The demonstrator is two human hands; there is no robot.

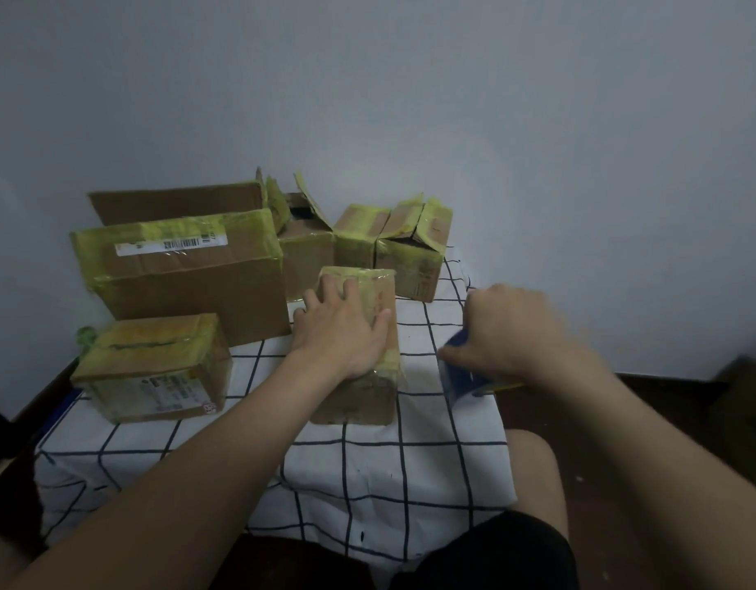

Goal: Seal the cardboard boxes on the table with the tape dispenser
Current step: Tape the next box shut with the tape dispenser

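A checked-cloth tabletop (367, 462) stands against a pale wall (538, 121); the left hand (346, 334) lies flat on a box (361, 402), the right hand (512, 330) grips the tape dispenser (458, 376).

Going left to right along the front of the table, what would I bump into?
small taped box → middle box with the left hand resting flat on it → blue tape dispenser held in the right hand

The surface (367, 470) is draped in a white cloth (457, 457) with dark grid lines. On it stand a large taped box (188, 287) at rear left, an open-flapped box (304, 253) behind, a squat box (355, 240) just beside a corner box (414, 264), a small box (154, 368) at front left, and a narrow box (363, 400) in the centre.
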